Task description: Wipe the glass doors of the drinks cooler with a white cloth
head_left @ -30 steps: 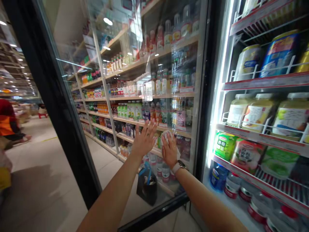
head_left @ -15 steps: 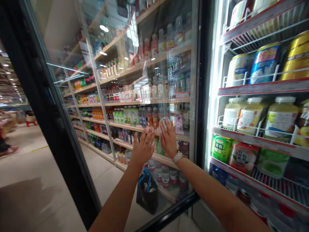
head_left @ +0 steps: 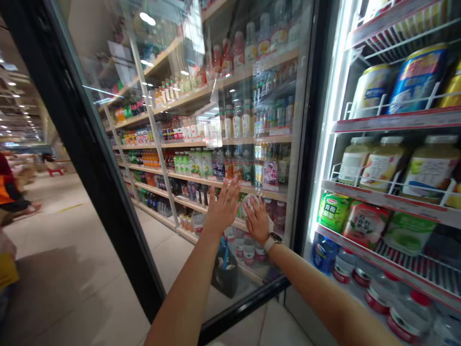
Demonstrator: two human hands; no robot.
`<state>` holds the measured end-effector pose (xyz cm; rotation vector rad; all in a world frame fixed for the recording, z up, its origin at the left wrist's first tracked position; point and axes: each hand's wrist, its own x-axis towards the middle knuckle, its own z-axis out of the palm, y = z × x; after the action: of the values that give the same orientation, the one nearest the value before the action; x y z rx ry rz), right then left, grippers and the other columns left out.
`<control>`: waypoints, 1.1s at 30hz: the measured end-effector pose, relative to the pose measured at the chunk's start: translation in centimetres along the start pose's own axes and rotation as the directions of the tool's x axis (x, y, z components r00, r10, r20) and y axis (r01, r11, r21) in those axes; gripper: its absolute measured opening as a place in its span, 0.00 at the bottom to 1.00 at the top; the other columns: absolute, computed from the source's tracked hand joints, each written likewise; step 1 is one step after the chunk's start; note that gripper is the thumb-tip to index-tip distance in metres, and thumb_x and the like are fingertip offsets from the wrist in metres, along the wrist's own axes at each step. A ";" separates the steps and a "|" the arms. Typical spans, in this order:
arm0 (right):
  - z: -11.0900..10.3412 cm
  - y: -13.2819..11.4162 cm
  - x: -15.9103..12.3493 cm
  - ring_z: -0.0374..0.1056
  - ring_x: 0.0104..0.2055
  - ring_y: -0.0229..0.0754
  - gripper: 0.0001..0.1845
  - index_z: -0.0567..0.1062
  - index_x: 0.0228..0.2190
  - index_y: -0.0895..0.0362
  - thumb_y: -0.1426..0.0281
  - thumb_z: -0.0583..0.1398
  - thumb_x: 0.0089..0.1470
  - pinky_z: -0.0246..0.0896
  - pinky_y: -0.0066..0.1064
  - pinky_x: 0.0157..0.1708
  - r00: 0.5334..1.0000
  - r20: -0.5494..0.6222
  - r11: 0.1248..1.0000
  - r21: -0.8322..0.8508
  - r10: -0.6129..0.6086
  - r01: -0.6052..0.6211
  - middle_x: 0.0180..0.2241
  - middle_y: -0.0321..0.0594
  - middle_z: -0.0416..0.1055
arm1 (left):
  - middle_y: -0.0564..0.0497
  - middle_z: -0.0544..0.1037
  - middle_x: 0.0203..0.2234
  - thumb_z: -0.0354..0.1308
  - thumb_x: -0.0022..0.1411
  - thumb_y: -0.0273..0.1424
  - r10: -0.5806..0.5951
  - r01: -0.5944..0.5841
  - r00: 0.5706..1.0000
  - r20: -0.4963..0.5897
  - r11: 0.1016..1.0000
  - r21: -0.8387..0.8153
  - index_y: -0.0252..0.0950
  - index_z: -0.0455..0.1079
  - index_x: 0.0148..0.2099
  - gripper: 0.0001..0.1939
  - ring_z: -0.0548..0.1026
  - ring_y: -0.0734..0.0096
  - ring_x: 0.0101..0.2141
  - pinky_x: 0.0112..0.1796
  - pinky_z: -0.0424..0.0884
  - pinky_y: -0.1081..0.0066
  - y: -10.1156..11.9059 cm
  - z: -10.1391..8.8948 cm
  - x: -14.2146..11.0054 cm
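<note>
While my right hand (head_left: 257, 222) flattens a white cloth (head_left: 248, 198) against the glass door (head_left: 92, 163), its fingers hide much of it; my left hand (head_left: 222, 207) is spread nearby. My left forearm (head_left: 192, 283) partly covers a dark bag (head_left: 226, 279), and a person in orange (head_left: 9, 190) is cut off leftward.

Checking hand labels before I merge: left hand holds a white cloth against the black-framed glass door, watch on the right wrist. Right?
Wrong hand. In the head view, the right hand holds the white cloth against the black-framed glass door; the left hand is open, without it. Watch on the right wrist is correct.
</note>
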<state>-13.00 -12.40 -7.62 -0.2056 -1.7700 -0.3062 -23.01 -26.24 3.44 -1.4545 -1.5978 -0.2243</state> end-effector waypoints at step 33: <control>0.1 0.2 7.5 0.32 0.73 0.51 0.33 0.47 0.68 0.50 0.73 0.47 0.64 0.41 0.61 0.67 0.994 -0.068 0.996 0.026 0.087 -0.086 0.70 0.43 0.45 | 0.42 0.46 0.69 0.43 0.70 0.42 -0.009 0.009 1.000 0.015 0.999 0.033 0.33 0.35 0.72 0.36 0.38 0.56 0.70 0.65 0.40 0.39 -0.5 0.6 0.0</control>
<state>-14.67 -12.37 -0.33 -0.2519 -1.6905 -0.2280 -23.69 -25.98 3.31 -1.4275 -1.6137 -0.1917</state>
